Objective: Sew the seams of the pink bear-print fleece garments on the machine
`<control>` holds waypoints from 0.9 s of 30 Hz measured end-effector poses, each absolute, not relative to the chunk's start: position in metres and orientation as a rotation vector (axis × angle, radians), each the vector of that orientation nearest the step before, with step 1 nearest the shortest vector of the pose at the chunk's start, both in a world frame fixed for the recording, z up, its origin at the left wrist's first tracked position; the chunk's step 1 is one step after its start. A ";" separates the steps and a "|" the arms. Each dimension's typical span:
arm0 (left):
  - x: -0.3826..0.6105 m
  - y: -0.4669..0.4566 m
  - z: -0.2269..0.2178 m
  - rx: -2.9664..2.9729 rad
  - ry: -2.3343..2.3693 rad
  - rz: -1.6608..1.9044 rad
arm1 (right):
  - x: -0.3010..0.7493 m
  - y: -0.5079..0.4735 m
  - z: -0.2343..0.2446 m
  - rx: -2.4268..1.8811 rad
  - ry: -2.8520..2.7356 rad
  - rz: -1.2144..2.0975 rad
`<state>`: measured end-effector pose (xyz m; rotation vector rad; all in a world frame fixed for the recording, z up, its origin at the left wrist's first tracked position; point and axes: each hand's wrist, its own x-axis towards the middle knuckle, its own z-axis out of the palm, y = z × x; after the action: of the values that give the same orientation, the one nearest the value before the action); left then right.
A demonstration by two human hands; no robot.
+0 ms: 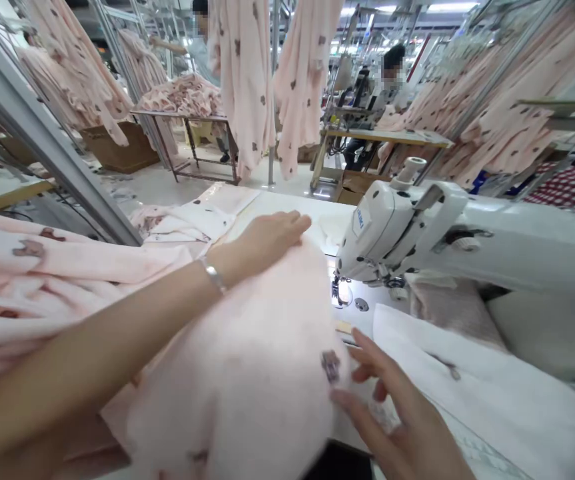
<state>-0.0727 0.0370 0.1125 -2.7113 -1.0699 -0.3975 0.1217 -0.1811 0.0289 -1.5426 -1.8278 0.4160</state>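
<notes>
The left hand point(270, 239) lies on the pink fabric point(262, 340) left of the sewing machine point(512, 233), its grip unclear. The right hand point(407, 417), fingers parted, is before the machine, beside white cloth point(492, 380).

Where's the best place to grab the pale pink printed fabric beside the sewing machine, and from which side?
I'd pinch the pale pink fabric at its right edge, by the brown printed motif, coming from the right. That edge faces the right hand, whose thumb and fingers are spread; the left hand is at the far end.
</notes>
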 end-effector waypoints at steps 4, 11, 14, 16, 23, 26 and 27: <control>-0.047 0.033 0.071 -2.860 -1.055 -0.307 | 0.148 -0.168 0.011 -1.503 -2.050 0.178; -0.059 -0.011 0.056 -3.315 -0.552 -0.102 | 0.135 -0.161 0.005 -1.392 -2.296 0.103; -0.065 -0.011 0.048 -3.298 -0.501 -0.138 | 0.132 -0.154 0.003 -1.431 -2.217 0.126; -0.066 -0.010 0.043 -3.302 -0.547 -0.186 | 0.131 -0.151 0.002 -1.437 -2.111 0.158; -0.071 -0.012 0.044 -3.233 -0.446 -0.239 | 0.131 -0.147 -0.001 -1.495 -2.003 0.285; -0.078 -0.015 0.053 -3.245 -0.491 -0.410 | 0.132 -0.148 0.000 -1.505 -1.989 0.321; -0.080 -0.016 0.056 -3.253 -0.502 -0.437 | 0.131 -0.149 0.002 -1.493 -1.986 0.340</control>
<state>-0.0804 -0.0165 0.0557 -3.2533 -0.5022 -0.4369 0.1307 -0.1485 0.0016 -1.4927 -1.9858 0.3398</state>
